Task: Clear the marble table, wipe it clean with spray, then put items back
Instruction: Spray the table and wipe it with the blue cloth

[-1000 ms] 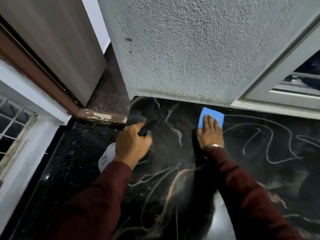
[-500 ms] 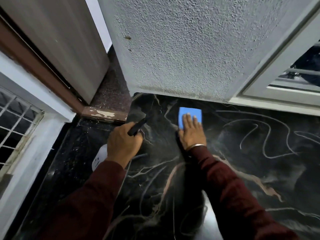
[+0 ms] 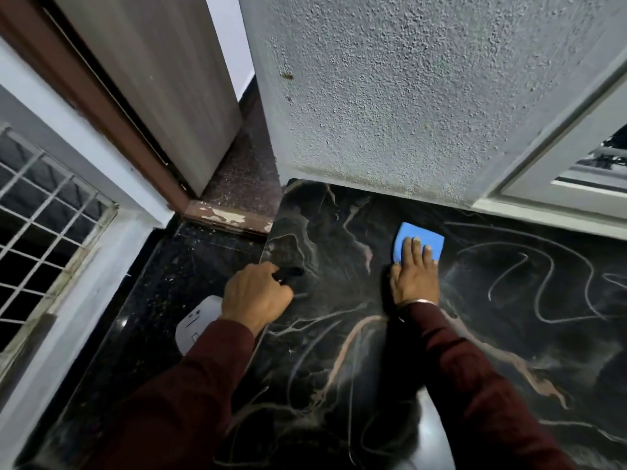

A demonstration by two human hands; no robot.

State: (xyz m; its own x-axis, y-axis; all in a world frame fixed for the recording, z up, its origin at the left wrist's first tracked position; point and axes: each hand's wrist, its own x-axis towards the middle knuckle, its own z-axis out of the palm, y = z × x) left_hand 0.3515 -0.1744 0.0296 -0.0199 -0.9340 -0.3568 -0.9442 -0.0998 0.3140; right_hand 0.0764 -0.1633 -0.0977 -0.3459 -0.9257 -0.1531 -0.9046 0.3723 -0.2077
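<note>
My left hand [image 3: 255,296], fingers curled, grips a white plastic spray bottle [image 3: 198,322] with a black trigger nozzle, held at the left edge of the black marble table with pale veins [image 3: 339,351]. My right hand [image 3: 414,274] lies flat, fingers straight, pressing a blue rectangular sponge [image 3: 419,240] onto the table farther in, near the textured grey wall [image 3: 390,96]. Since 0.5 s ago the sponge has shifted right of the bottle hand, still against the far edge.

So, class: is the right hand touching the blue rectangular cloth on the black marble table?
Touching. The head view shows the right hand with straight fingers lying flat on the blue cloth.
</note>
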